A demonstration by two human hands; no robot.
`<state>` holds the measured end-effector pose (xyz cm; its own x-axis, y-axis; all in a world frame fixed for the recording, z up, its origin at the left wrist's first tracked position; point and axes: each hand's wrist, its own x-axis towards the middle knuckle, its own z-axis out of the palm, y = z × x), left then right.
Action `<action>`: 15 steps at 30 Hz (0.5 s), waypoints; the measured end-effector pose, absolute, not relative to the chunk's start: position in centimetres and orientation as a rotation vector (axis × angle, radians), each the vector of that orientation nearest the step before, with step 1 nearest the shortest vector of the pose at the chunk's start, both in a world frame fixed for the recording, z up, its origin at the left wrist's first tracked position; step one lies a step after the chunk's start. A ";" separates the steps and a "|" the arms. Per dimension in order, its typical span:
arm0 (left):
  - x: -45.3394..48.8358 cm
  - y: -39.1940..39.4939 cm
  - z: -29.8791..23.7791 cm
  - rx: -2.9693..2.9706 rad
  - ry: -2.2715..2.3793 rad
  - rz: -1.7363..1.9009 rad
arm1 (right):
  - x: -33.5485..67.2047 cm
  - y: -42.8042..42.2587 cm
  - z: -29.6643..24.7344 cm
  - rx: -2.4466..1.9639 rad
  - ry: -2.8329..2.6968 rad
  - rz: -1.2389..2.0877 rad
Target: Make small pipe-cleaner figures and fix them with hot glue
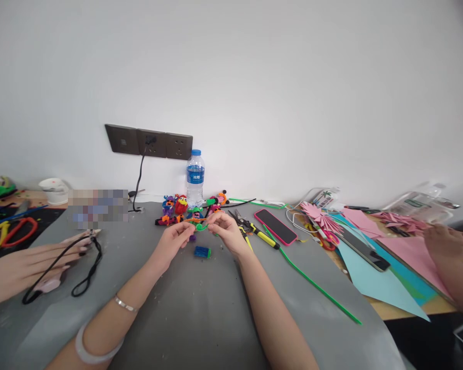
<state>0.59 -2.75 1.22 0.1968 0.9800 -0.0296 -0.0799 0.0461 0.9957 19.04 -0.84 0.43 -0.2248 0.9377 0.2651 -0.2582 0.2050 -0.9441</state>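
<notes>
My left hand [175, 237] and my right hand [227, 228] meet over the grey mat [193, 308], both pinched on a small green and orange pipe-cleaner piece [199, 224]. A blue block [202, 252] and a tiny purple bit [192, 238] lie just below the hands. Behind them stands a row of small colourful pipe-cleaner figures [177, 206]. A long green pipe cleaner [316, 285] stretches off to the right of my right arm.
A water bottle [195, 177] stands at the wall under the sockets [150, 142]. Yellow-handled pliers [254, 228], a pink-cased phone [275, 226], scissors and coloured paper [374, 280] lie right. Another person's hands [42, 257] hold black pipe cleaner at left; a third person's hand [443, 246] works pink paper at right.
</notes>
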 end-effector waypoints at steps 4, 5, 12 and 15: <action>0.6 -2.7 1.2 1.206 1.044 1.096 | 19.1 -0.9 0.5 -0.693 -1.348 1.319; 0.6 -2.6 1.2 1.208 1.045 1.096 | 19.1 -0.9 0.5 -0.692 -1.356 1.326; 0.5 -2.7 1.3 1.242 1.042 1.066 | 19.2 -0.9 0.4 -0.729 -1.384 1.352; 0.4 -2.6 1.0 1.245 1.045 1.059 | 19.2 -0.9 0.3 -0.741 -1.387 1.341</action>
